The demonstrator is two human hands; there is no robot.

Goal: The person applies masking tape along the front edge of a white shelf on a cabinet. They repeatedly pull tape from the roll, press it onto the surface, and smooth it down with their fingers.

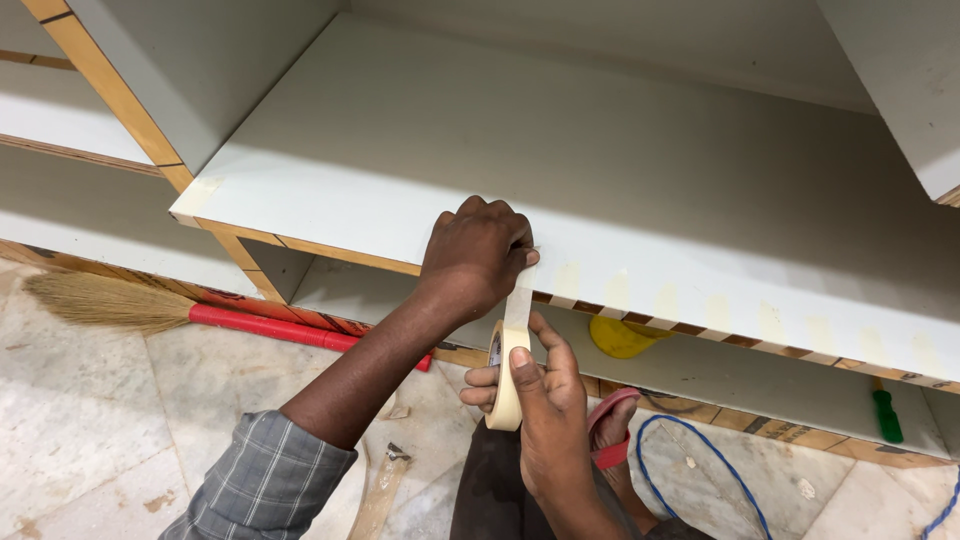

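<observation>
My left hand point(478, 252) presses the end of a strip of cream masking tape point(518, 305) onto the front edge of a white laminated shelf board point(560, 160). My right hand point(535, 395) grips the masking tape roll point(505, 375) just below the shelf edge, thumb on its outer face. The strip runs taut from the roll up to the edge. Several short tape pieces point(665, 300) sit along the shelf's edge to the right.
A broom with a red handle point(260, 325) lies on the marble floor at left. Under the shelf are a yellow object point(620, 338), a green-handled screwdriver point(885, 415) and a blue cable point(700, 450). My foot in a red sandal point(612, 425) is below.
</observation>
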